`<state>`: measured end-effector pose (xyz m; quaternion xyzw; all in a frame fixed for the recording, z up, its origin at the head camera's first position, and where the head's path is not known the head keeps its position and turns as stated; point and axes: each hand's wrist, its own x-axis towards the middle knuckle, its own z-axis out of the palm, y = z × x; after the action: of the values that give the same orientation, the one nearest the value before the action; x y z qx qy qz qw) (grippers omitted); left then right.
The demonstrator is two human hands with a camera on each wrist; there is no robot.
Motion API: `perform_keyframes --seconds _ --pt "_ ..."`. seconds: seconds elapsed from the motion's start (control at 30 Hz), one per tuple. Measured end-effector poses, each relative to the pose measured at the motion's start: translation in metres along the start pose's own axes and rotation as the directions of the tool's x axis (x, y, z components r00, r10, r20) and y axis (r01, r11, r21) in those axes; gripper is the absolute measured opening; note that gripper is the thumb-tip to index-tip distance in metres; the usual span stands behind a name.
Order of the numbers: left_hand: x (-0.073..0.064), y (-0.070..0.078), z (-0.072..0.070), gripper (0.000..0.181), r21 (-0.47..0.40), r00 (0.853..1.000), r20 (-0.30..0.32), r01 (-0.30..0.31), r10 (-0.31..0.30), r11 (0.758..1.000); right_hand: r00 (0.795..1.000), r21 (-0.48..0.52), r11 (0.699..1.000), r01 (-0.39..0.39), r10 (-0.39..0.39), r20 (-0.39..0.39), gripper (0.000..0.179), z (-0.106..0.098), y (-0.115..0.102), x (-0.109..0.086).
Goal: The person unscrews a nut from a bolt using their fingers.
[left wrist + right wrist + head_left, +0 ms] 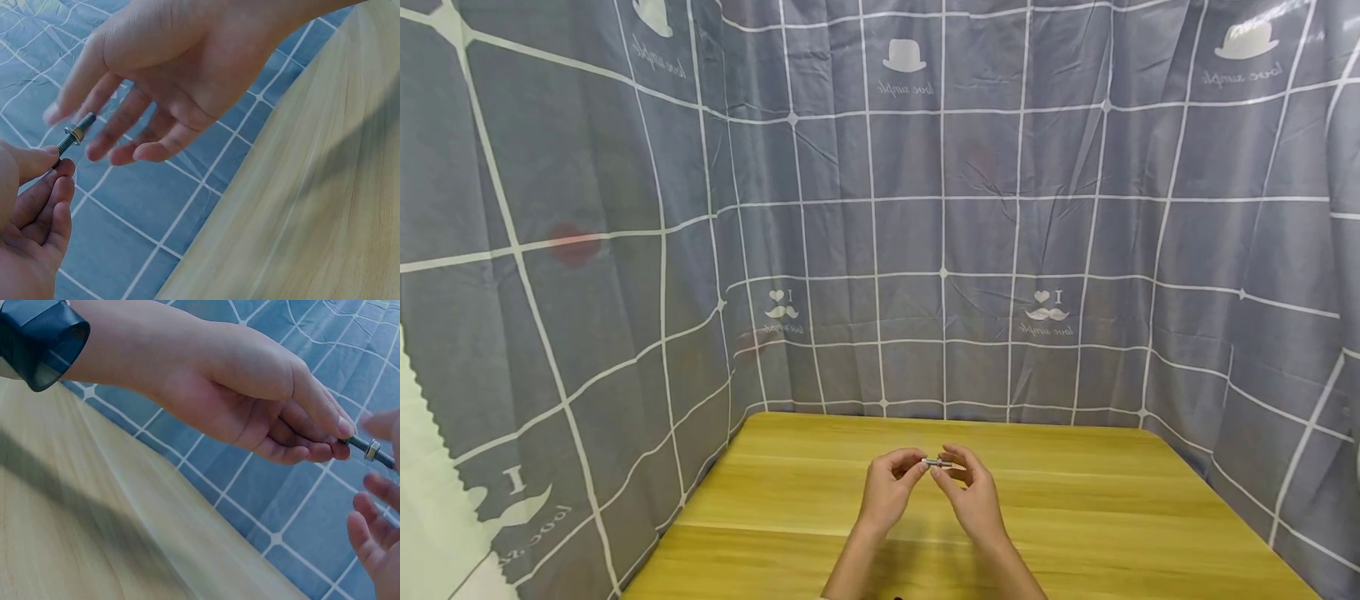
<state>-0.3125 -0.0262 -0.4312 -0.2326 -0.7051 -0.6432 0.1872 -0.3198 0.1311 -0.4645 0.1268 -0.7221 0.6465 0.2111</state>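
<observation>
Head view: above a table (760, 500), a left hand (886, 492) pinches one end of a bolt (938, 463), a right hand (974, 498) alongside. Left wrist: the right's fingers spread loosely, contact hard to judge. Right wrist: a nut (372, 450) circles the bolt.

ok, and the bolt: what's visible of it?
The bolt is a slim, grey, metallic-looking threaded shaft with a nut around it partway along. The left hand pinches one end between thumb and finger, hiding that tip. The other end points toward the right hand; whether that hand touches it, I can't tell. It is held above the table, roughly level in the head view.
</observation>
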Motion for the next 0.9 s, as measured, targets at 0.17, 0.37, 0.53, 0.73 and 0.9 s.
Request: perform_keyframes --seconds 0.17,0.37,0.53,0.73,0.9 --pt "0.0003 0.0008 -0.0011 0.009 0.007 1.000 0.002 0.003 -0.003 1.000 0.999 -0.034 0.999 -0.019 0.018 -0.034 0.025 0.0006 0.0011 0.0009" --pt "0.0000 0.0005 -0.0011 0.009 0.006 1.000 -0.002 0.010 -0.010 1.000 0.999 -0.013 0.999 0.032 -0.032 -0.025 0.022 0.0005 0.0039 0.0008" --pt "-0.0002 -0.0001 -0.0008 0.009 0.006 1.000 0.000 0.011 -0.011 1.000 0.999 -0.028 0.999 0.032 -0.033 -0.027 0.027 0.0010 0.0048 0.0001" --pt "0.0001 -0.0002 -0.0002 0.009 -0.003 1.000 -0.001 0.000 0.000 1.000 0.999 -0.020 0.999 0.027 -0.028 -0.032 0.018 0.0008 0.0027 0.0017" --pt "0.0004 -0.0031 0.0005 0.008 -0.007 1.000 -0.006 -0.010 0.010 1.000 1.000 -0.022 1.000 -0.003 0.003 -0.023 0.031 0.0007 0.0024 0.0022"
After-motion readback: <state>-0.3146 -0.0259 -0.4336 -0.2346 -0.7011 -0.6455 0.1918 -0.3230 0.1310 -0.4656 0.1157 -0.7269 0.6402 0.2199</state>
